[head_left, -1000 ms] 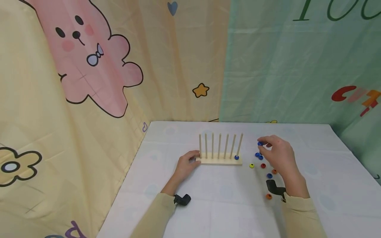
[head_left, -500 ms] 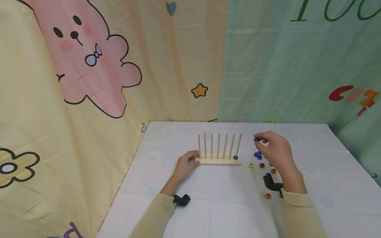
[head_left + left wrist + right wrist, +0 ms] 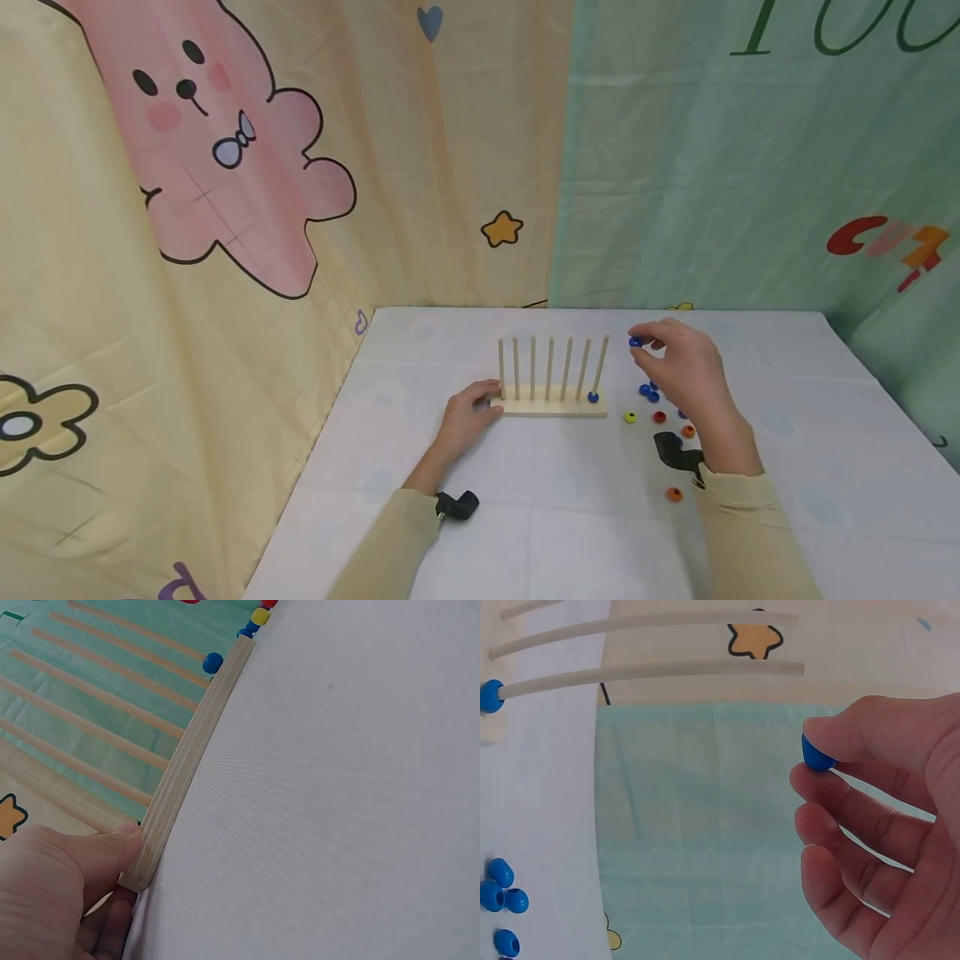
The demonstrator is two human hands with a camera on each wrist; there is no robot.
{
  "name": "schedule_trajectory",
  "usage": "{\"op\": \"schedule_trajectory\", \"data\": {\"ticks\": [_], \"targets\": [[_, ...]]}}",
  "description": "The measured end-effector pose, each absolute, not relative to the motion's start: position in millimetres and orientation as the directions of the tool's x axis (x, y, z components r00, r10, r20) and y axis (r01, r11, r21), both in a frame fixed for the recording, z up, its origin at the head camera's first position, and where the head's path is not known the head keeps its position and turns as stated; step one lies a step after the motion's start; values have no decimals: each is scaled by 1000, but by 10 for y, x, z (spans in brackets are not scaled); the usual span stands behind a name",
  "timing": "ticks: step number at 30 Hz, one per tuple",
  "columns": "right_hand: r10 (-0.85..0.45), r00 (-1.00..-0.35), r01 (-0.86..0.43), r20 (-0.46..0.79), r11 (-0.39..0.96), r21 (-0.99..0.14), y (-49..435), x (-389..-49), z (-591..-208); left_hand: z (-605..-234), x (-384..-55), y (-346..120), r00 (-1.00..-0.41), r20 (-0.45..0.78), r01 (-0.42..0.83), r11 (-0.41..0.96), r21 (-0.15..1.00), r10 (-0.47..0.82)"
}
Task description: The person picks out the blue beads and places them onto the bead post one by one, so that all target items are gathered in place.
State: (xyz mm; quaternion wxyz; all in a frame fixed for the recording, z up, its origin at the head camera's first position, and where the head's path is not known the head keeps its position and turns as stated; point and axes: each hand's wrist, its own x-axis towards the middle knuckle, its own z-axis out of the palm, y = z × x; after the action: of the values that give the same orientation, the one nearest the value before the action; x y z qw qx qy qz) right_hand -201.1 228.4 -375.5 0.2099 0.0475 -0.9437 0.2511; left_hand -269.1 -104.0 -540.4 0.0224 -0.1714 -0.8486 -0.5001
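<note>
A wooden peg rack (image 3: 551, 408) with several upright pegs stands on the table. One blue bead (image 3: 593, 397) sits at the foot of its rightmost peg. My left hand (image 3: 467, 419) grips the left end of the base; in the left wrist view the thumb (image 3: 112, 851) presses on its edge. Between thumb and index finger, my right hand (image 3: 686, 367) pinches another blue bead (image 3: 817, 755). It is raised to about peg-top height, a little right of the rightmost peg and apart from it.
Loose blue beads (image 3: 654, 397) lie right of the rack. Near them are a yellow bead (image 3: 630, 417), a red bead (image 3: 659, 417) and orange beads (image 3: 674, 494). Printed curtains (image 3: 450, 167) hang behind the white table (image 3: 570, 517).
My right hand has moved up and left with the pinched blue bead, from above the loose beads towards the rightmost peg. The left hand keeps its hold on the rack.
</note>
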Motion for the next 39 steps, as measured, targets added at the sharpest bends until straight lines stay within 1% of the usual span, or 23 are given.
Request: {"op": "schedule_trajectory", "data": {"ticks": [18,25,39], "targets": [[-29,-889,-254,458,861,-440,2154,-2070,-3678,-5441,-2674,-1042,-929,254,354,443,824,270],[-28,-896,-248,444,860,-446,2081,-2095,-3673,-5425,-2667,-1043,-923,262,366,432,824,283],[-51,-892,-278,450,846,-454,2005,-2152,-3726,-5443,-2677,-1053,-922,267,368,419,830,282]]}}
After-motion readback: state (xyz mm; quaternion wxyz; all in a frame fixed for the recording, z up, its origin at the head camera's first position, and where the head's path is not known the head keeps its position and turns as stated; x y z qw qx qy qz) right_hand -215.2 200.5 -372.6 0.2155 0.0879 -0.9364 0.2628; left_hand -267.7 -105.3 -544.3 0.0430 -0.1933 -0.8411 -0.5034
